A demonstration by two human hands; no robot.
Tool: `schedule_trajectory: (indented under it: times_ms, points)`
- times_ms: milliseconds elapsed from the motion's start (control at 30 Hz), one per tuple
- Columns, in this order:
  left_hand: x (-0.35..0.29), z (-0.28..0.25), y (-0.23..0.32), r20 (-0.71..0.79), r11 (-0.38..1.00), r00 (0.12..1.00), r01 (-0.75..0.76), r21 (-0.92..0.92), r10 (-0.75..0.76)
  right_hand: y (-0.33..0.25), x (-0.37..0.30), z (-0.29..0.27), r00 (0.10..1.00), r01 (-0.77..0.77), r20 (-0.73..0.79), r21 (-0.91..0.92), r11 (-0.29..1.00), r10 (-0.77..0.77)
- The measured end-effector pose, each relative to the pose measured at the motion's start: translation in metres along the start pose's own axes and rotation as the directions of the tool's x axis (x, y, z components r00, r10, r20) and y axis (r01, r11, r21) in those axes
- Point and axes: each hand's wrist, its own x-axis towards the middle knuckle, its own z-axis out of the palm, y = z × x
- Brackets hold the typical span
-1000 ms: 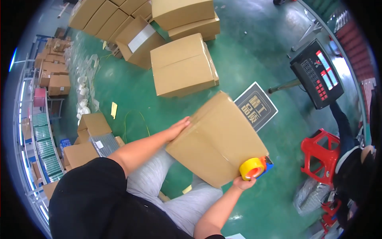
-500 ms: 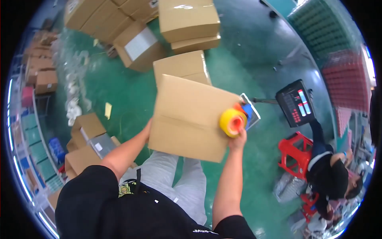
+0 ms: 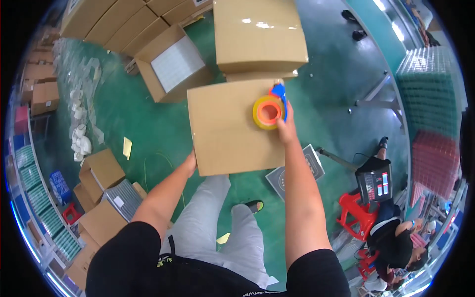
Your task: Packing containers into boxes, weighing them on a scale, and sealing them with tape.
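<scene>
I hold a closed brown cardboard box (image 3: 225, 128) in front of me. My left hand (image 3: 190, 162) grips its left side near the lower corner, with most of the fingers hidden behind the cardboard. At the right side, my right hand (image 3: 287, 127) is closed around a tape dispenser (image 3: 278, 91) with a blue and red head, which carries a roll of yellow tape (image 3: 258, 115). The dispenser lies over the box's right part, and the same hand supports that side. Just beyond the box stands a large taped carton (image 3: 260, 42).
An open box (image 3: 148, 81) and more cartons (image 3: 123, 29) stand at the far left. Below right are a platform scale (image 3: 311, 163), its display (image 3: 374, 180) and a red stool (image 3: 356, 215). A person (image 3: 396, 247) sits there. Open boxes (image 3: 101, 218) lie near left.
My hands have carried the box and tape dispenser forward, toward the large carton. The box has turned from tilted to nearly level. The scale platform now shows beside my right forearm.
</scene>
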Motion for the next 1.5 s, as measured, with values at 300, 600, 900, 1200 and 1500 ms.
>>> schedule_trajectory:
  times_ms: [300, 600, 900, 1200, 1500]
  points:
    - [-0.054, -0.043, -0.044, -0.204, 0.788, 0.979, 0.140, 0.599, -0.019, -0.087, -0.030, 0.014, 0.830, -0.435, 0.122, -0.471, 0.767, 0.545]
    - [-0.081, -0.119, -0.005, -0.062, 0.590, 0.998, 0.061, 0.805, -0.018, -0.094, -0.116, 0.064, 0.660, -0.719, -0.227, -0.465, 0.516, 0.716]
    - [-0.090, 0.040, 0.010, 0.041, 0.274, 0.999, -0.045, 0.961, 0.018, -0.103, -0.265, -0.013, 0.588, -0.775, -0.078, 0.232, 0.588, 0.805]
    - [-0.239, 0.310, -0.108, 0.492, 0.458, 0.762, -0.289, 0.841, -0.422, -0.079, -0.466, -0.123, 0.604, -0.625, -0.185, 0.493, 0.605, 0.775]
    - [-0.355, 0.406, -0.171, 0.501, 0.008, 0.322, -0.835, 0.550, -0.803, -0.141, -0.608, -0.115, 0.204, -0.422, -0.563, 0.688, 0.591, 0.801]
